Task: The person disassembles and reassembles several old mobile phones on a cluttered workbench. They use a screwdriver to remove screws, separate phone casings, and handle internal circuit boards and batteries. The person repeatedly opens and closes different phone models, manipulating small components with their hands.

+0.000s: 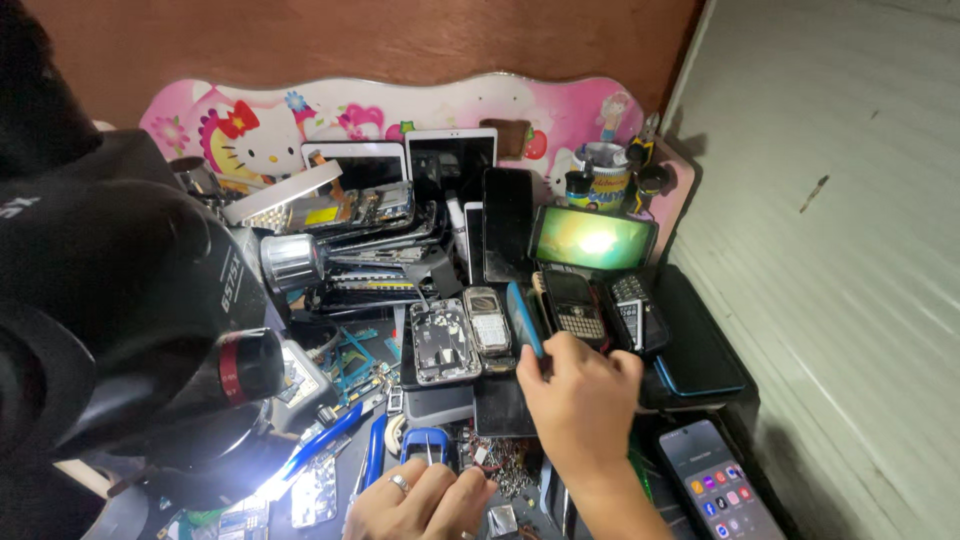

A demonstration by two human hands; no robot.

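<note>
Fingers of right hand (pixel 580 400) curl around blue phone (pixel 524 318); left hand (pixel 420 500) rests half-closed.

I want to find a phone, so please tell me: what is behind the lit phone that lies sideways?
Behind the lit phone stand a printed can and the pink cartoon board. The can's lower part and whatever stands directly behind the screen are covered.

My left hand (pixel 425 500): bare, no glove, one plain silver-coloured ring band on a finger near the knuckle; nothing at the wrist that I can see. My right hand (pixel 580 400): bare, no ring, no glove. Right forearm: bare as far as the frame's lower edge, no sleeve, watch or strap showing.
</note>
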